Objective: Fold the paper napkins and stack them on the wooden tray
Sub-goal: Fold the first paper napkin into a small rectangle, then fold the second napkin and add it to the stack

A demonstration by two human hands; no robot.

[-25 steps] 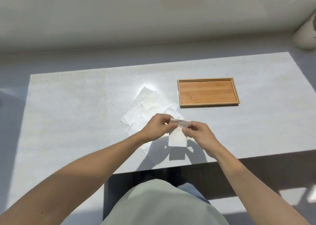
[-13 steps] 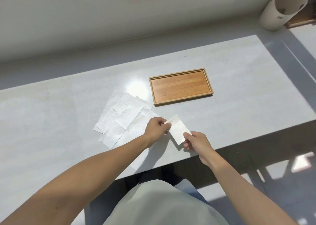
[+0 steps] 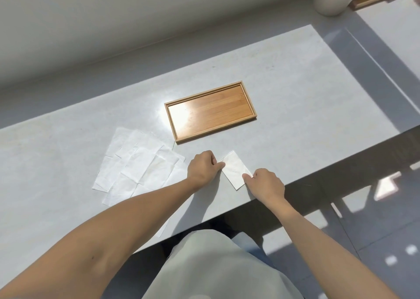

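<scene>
1. White folded napkin lies flat on the grey table, pinned between your hands: your left hand pinches its near-left edge, your right hand its right corner.
2. Beyond your grip, the wooden tray holds no napkin yet.
3. Left of your left hand, unfolded napkins lie overlapped.
4. Progress, judged: one fold nearly finished; stacking not begun, and the remaining sheets still need folding.

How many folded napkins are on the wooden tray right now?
0. The wooden tray holds none; the only folded napkin lies on the table near its front edge, touched by both hands.
</scene>
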